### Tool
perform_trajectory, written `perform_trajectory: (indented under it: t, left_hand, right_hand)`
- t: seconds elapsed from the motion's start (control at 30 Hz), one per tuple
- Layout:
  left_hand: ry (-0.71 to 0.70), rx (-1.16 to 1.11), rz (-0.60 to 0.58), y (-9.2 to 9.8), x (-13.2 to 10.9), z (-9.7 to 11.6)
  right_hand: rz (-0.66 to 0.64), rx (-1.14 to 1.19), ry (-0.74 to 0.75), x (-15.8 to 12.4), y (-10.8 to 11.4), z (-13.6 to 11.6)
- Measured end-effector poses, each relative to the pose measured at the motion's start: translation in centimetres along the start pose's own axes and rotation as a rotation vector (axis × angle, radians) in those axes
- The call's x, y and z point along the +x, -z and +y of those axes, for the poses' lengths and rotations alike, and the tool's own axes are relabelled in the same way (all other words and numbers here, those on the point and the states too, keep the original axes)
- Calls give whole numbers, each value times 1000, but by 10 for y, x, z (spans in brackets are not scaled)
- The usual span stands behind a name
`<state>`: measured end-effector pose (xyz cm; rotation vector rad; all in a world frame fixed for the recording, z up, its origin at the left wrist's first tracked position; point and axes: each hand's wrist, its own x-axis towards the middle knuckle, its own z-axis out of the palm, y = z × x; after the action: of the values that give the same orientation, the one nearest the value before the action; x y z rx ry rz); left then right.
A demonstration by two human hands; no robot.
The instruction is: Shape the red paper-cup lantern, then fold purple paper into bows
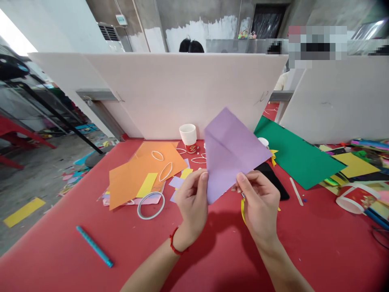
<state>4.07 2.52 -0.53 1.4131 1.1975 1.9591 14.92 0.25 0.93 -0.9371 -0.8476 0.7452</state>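
Note:
A folded sheet of lilac paper [231, 152] is held up above the red table [212, 251], its crease running across the middle. My left hand [191, 202] pinches its lower left edge, thumb on top. My right hand [259, 200] pinches the lower right edge. A red string bracelet circles my left wrist. Something yellow [242, 211] shows under my right hand.
Orange paper [142, 172] with yellow strips and white loops lies to the left, near a tape ring [151, 205]. A white paper cup [188, 137] stands by the white divider [182, 93]. Green paper [296, 156], a black phone [275, 180], a tipped cup [357, 198] and coloured scraps lie right. A blue pen [94, 246] lies front left.

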Motion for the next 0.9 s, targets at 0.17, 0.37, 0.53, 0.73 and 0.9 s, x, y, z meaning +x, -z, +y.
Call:
perform_trajectory:
  t: [0.17,0.37,0.53,0.73,0.9]
  left_hand:
    - [-59,-1,-143,0,-8,4]
    - [-49,0,-57,1,-8,4]
    - [71,-150,-189,0,-3,8]
    - [135,-113,-394,-1,-8,12]
    - [211,-225,-447,-2,-11,4]
  right_hand:
    - [40,1,-3,3,3,-1]
    - [22,-10,-4,2,2,0]
    - [115,-3,-19,5,5,-1]
    - [170,-15,30,11,12,-2]
    - [174,-1,36,14,14,-1]
